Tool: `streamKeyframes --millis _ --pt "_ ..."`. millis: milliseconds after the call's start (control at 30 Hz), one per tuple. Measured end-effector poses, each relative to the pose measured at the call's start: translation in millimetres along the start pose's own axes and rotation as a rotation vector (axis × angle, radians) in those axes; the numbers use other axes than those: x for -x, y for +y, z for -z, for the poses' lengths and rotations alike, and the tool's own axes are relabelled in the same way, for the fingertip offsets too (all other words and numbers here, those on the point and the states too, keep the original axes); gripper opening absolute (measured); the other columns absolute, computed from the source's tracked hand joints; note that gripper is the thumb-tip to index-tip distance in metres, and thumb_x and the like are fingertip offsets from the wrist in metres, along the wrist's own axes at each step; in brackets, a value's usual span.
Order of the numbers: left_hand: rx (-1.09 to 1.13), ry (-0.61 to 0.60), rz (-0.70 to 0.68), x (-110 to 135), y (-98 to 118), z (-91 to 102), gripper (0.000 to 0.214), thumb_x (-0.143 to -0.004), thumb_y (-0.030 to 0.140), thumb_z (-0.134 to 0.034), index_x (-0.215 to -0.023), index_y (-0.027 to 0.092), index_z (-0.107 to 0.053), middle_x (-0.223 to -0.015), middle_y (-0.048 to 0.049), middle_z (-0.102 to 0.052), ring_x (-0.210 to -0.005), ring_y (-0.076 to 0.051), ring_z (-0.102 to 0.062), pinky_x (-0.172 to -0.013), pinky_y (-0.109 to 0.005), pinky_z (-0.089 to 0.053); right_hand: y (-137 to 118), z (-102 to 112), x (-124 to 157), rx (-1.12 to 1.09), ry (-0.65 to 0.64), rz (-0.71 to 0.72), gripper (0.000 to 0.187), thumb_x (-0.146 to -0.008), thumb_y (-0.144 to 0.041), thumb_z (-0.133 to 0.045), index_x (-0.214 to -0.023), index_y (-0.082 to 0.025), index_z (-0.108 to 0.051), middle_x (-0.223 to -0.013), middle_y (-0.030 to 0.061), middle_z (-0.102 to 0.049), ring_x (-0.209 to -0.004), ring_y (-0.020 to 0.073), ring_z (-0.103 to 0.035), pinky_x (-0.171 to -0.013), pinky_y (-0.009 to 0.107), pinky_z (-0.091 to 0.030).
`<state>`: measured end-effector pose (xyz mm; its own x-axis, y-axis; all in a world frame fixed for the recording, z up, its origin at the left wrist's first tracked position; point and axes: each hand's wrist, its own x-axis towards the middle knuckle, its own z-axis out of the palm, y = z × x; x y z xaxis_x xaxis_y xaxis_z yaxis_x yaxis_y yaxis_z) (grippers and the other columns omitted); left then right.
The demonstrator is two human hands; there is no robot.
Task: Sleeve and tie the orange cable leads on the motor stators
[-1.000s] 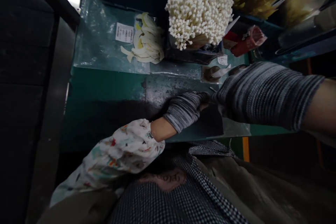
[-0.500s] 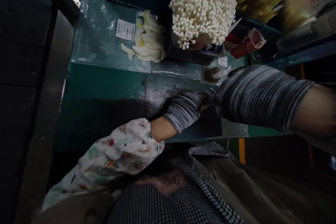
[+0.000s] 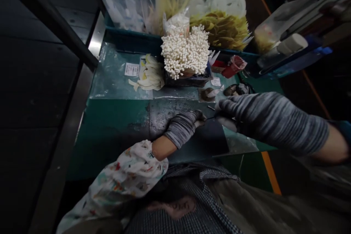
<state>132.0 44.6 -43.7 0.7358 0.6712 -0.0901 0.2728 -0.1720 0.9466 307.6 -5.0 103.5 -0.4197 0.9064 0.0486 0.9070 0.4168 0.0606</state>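
I see the right hand [image 3: 231,114] pinching a thin metal wire [image 3: 211,117], held over a dark sheet [image 3: 199,142] on the desk [image 3: 117,117]; its far end meets the narrowed fingertips of the left hand [image 3: 185,128]. Step in hand: close two-handed work on the wire.

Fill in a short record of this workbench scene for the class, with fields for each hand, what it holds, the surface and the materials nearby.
Left hand: in a grey striped knit glove, below a white floral sleeve
Right hand: in a grey striped knit glove
Held: thin dark metal tool, pinched in the right hand, its end near the left hand
Surface: worn teal-green metal bench
Nearby: dense bundle of white square-tipped sticks; clear plastic bag of pale cream curved strips
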Motion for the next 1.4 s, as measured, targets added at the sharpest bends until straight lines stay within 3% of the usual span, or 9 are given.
streamKeyframes --millis 167,367,467,600,733,867,1033,1167,1400 --pt "-0.022 0.000 0.026 2.0 3.1 2.1 0.017 -0.091 0.014 -0.067 -0.101 0.023 -0.078 -0.109 -0.0048 -0.082 -0.106 -0.026 -0.076 -0.106 -0.044 -0.057 -7.7 9.2 10.5 0.215 0.016 0.196 0.031 -0.100 -0.014 -0.049 -0.107 -0.021 -0.078 -0.104 0.0099 -0.080 -0.080 0.0244 -0.073 -0.065 0.033 -0.052" --pt "0.103 0.047 0.000 5.8 0.5 2.9 0.016 -0.091 0.012 -0.067 -0.098 0.023 -0.077 -0.110 -0.0037 -0.082 -0.107 -0.022 -0.076 -0.109 -0.043 -0.056 30.7 13.5 38.1 -0.062 0.088 -0.118 0.027 -0.102 -0.044 -0.056 -0.108 -0.024 -0.073 -0.098 0.0066 -0.078 -0.081 0.0209 -0.071 -0.071 0.032 -0.056" --pt "0.185 0.052 0.021 7.4 -1.0 1.5 0.014 -0.089 0.015 -0.072 -0.099 0.023 -0.078 -0.108 -0.0045 -0.082 -0.104 -0.024 -0.076 -0.107 -0.046 -0.059 68.1 -19.4 59.3 -0.186 -0.006 -0.359 0.027 -0.093 -0.042 -0.064 -0.108 -0.021 -0.071 -0.089 0.0061 -0.075 -0.072 0.0192 -0.066 -0.064 0.031 -0.053" --pt "0.406 -0.004 0.094 7.5 -2.7 1.6 0.036 -0.080 0.014 -0.082 -0.114 0.023 -0.075 -0.112 -0.0062 -0.081 -0.097 -0.023 -0.078 -0.095 -0.043 -0.065 103.5 -95.7 78.7 -0.175 0.075 -0.656 0.037 -0.080 -0.035 -0.068 -0.113 -0.017 -0.070 -0.091 0.0105 -0.074 -0.076 0.0224 -0.065 -0.068 0.035 -0.053" --pt "0.344 0.090 0.102 7.4 -0.2 10.4 0.047 -0.075 0.023 -0.087 -0.120 0.023 -0.074 -0.120 -0.0089 -0.078 -0.107 -0.027 -0.076 -0.103 -0.049 -0.061 108.9 -145.3 82.1 -0.158 0.175 -0.746 0.020 -0.080 -0.036 -0.067 -0.082 -0.017 -0.066 -0.080 0.0136 -0.068 -0.078 0.0277 -0.064 -0.069 0.041 -0.053" --pt "0.476 0.289 0.064 5.5 6.8 21.2 0.032 -0.087 0.032 -0.076 -0.116 0.020 -0.074 -0.121 -0.0100 -0.078 -0.108 -0.024 -0.075 -0.101 -0.041 -0.061 91.7 -141.8 72.5 -0.251 0.274 -0.659 0.023 -0.085 -0.041 -0.067 -0.084 -0.018 -0.068 -0.103 0.0171 -0.071 -0.108 0.0350 -0.066 -0.095 0.053 -0.054" --pt "0.581 0.505 0.023 1.6 8.0 25.7 0.026 -0.087 0.034 -0.078 -0.107 0.019 -0.074 -0.114 -0.0074 -0.079 -0.106 -0.020 -0.074 -0.103 -0.035 -0.058 40.6 -115.5 45.8 -0.697 0.233 -0.291 0.029 -0.094 -0.048 -0.070 -0.108 -0.023 -0.074 -0.109 0.0064 -0.075 -0.105 0.0222 -0.071 -0.098 0.041 -0.059" --pt "0.583 0.517 0.031 2.2 5.1 26.0 0.025 -0.087 0.035 -0.079 -0.106 0.019 -0.074 -0.112 -0.0068 -0.078 -0.106 -0.020 -0.074 -0.104 -0.036 -0.057 14.3 -113.1 21.5 -1.035 0.186 -0.048 0.026 -0.095 -0.043 -0.075 -0.111 -0.022 -0.077 -0.105 0.0056 -0.073 -0.100 0.0178 -0.070 -0.094 0.037 -0.058" --pt "0.565 0.517 0.026 3.6 4.6 26.7 0.027 -0.088 0.039 -0.078 -0.106 0.020 -0.074 -0.112 -0.0062 -0.078 -0.105 -0.021 -0.075 -0.104 -0.037 -0.058 21.7 -121.3 13.8 -1.072 0.119 0.057 0.024 -0.102 -0.037 -0.064 -0.100 -0.018 -0.078 -0.095 0.0071 -0.073 -0.087 0.0159 -0.069 -0.083 0.033 -0.060"
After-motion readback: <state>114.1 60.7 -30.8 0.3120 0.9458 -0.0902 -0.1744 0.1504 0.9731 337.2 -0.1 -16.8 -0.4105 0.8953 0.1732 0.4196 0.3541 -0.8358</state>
